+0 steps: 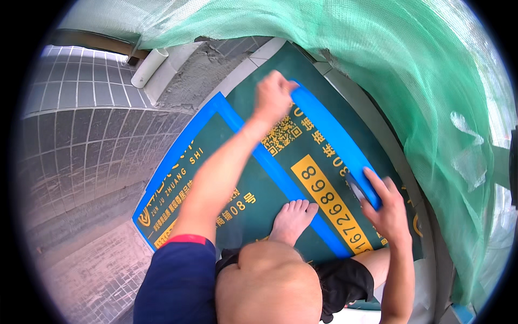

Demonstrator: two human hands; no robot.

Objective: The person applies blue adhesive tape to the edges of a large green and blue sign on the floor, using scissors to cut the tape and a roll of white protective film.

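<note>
A length of blue tape (333, 128) stretches between my two hands above a green printed sheet (243, 175). My left hand (272, 98), arm reaching far forward, is closed at the tape's far end and slightly smeared by motion. At the near right end, my right hand (389, 211) grips the tape between fingers and thumb. A thin grey, blade-like piece (356, 187) shows beside those fingers; its kind is unclear. Another blue strip (280, 171) lies across the sheet, and a blue band (175, 162) runs along its left edge.
My bare foot (291, 221) rests on the sheet beside the middle strip. Green netting (431, 108) hangs along the far and right sides. At the left stands a grey tiled wall (91, 129), with a white pipe (149, 68) near rough cement (189, 75).
</note>
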